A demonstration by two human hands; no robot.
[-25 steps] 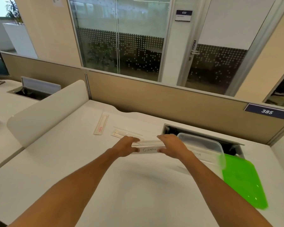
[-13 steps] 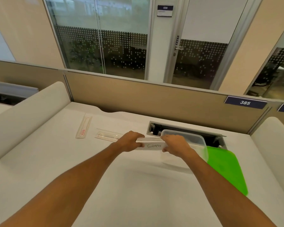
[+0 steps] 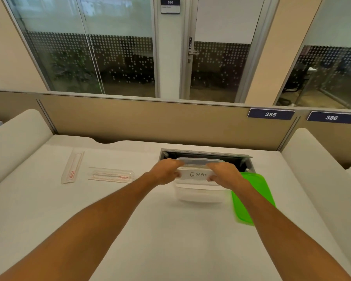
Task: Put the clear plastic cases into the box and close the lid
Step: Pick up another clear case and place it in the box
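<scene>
A clear plastic case with a white label reading GIRAFEE (image 3: 198,175) is held level over the open clear plastic box (image 3: 200,194). My left hand (image 3: 165,173) grips its left end and my right hand (image 3: 224,174) grips its right end. The green lid (image 3: 251,196) lies flat on the desk just right of the box, partly under my right forearm. Two more clear cases lie on the desk to the left: one (image 3: 111,175) lying crosswise near my left hand, another (image 3: 72,167) pointing away further left.
A white desk (image 3: 130,230) with padded dividers on both sides. An open cable tray slot (image 3: 207,156) sits in the desk right behind the box. A tan partition with number plates 385 and 386 runs along the back.
Both hands have carried the labelled case to the right, from beside the box to above its opening. The camera view has swung right as well.
</scene>
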